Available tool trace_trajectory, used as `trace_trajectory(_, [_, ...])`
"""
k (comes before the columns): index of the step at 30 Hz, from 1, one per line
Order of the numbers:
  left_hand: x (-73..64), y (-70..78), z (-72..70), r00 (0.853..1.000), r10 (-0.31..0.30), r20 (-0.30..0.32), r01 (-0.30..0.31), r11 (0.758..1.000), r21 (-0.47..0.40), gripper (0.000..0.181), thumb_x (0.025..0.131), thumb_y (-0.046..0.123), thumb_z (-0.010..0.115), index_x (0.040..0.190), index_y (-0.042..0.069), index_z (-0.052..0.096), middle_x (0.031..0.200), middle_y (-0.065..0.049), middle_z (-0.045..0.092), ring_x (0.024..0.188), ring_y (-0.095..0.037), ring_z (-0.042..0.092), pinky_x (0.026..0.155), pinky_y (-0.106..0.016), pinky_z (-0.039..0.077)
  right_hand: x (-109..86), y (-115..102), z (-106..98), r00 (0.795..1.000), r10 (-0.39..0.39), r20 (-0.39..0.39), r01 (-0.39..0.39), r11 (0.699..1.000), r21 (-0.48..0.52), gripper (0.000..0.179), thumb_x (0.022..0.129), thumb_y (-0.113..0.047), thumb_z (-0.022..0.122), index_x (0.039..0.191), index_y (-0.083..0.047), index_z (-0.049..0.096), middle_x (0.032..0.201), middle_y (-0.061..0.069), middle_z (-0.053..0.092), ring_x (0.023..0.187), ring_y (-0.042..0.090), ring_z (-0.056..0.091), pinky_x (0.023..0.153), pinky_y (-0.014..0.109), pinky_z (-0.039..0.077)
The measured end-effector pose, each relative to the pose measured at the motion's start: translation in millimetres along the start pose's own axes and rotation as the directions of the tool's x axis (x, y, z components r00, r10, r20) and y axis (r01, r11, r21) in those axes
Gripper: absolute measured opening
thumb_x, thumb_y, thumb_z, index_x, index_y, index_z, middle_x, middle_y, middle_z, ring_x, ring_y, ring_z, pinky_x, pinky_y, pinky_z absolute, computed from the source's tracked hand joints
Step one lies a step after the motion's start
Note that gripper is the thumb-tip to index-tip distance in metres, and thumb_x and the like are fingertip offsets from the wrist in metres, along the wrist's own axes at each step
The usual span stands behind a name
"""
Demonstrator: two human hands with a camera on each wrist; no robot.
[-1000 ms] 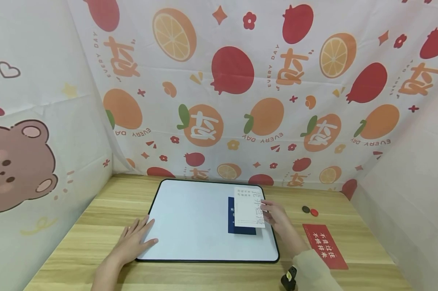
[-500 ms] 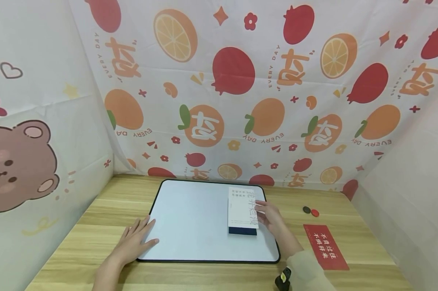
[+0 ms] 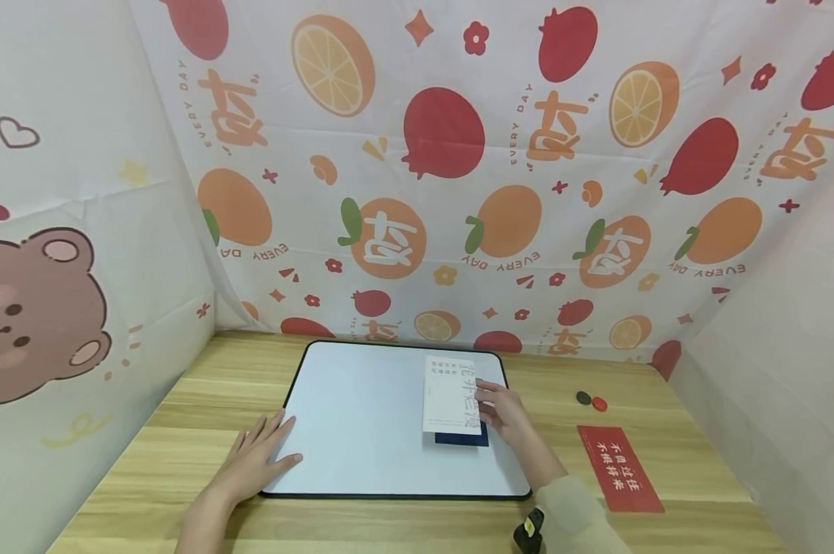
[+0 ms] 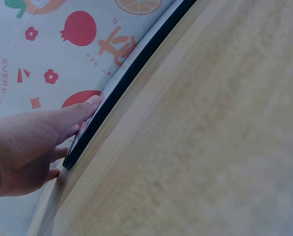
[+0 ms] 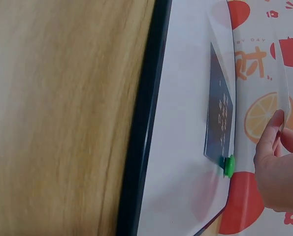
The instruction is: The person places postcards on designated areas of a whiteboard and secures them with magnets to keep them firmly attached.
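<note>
A whiteboard (image 3: 348, 431) with a black frame lies flat on the wooden table. My left hand (image 3: 254, 458) rests on its left edge, fingers spread, holding nothing. With thumb and fingers, my right hand (image 3: 503, 412) pinches the right edge of a white card (image 3: 448, 400) printed with grey characters. In the right wrist view this card shows nearly edge-on, raised off the board. Below it on the board lies a dark blue card (image 5: 219, 110), mostly hidden by the white one in the head view. A green round magnet (image 5: 229, 166) sits at the blue card's edge.
Right of the board, a black disc (image 3: 583, 398) and a red disc (image 3: 600, 404) lie on the wooden table (image 3: 368, 531). Nearer the front is a red card (image 3: 621, 469) with white characters. Fruit-printed cloth (image 3: 452, 231) hangs behind the table.
My right hand has carried the white card leftward over the blue card, so its left edge now reaches past the blue card's. My left hand stays in place.
</note>
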State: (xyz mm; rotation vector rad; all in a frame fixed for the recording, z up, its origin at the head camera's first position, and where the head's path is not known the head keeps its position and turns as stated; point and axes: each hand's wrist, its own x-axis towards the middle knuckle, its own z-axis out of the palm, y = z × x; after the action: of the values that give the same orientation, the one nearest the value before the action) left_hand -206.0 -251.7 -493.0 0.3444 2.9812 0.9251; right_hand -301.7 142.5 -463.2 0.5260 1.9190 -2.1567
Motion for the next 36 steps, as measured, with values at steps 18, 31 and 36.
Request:
trace_trajectory(18, [-0.7,1.9,-1.2,1.0,0.004,-0.005,-0.004,1.0,0.013,0.069,0.086,0.04,0.061,0.134,-0.006,0.041,0.141,-0.03,0.025,0.126,-0.053,0.014,0.098,-0.066,0.005,-5.2,3.5,18.1,0.999,0.002,0.032,-0.002,1.0,0.007,0.038,0.088,-0.001,0.056,0.125,0.002,0.053,0.107,0.015,0.061,0.091,0.025,0.061,0.083,0.036,0.049])
trace_trajectory(31, [0.0,0.9,-0.9,1.0,-0.002,0.009,0.002,1.0,0.004,0.07,0.086,0.042,0.06,0.135,-0.005,0.041,0.142,-0.029,0.024,0.127,-0.053,0.013,0.098,-0.066,0.004,0.6,13.4,28.5,1.0,-0.003,0.031,0.003,1.0,-0.027,0.037,0.087,-0.002,0.056,0.124,0.001,0.053,0.102,0.013,0.063,0.086,0.023,0.062,0.077,0.032,0.052])
trace_trajectory(36, [0.0,1.2,-0.9,1.0,-0.011,0.018,0.011,1.0,-0.003,0.071,0.086,0.043,0.06,0.135,-0.006,0.04,0.142,-0.029,0.024,0.127,-0.053,0.012,0.098,-0.066,0.004,0.5,14.3,33.7,0.999,-0.01,0.031,0.011,0.999,-0.051,0.036,0.088,-0.003,0.056,0.124,0.001,0.053,0.101,0.013,0.063,0.085,0.022,0.062,0.076,0.032,0.052])
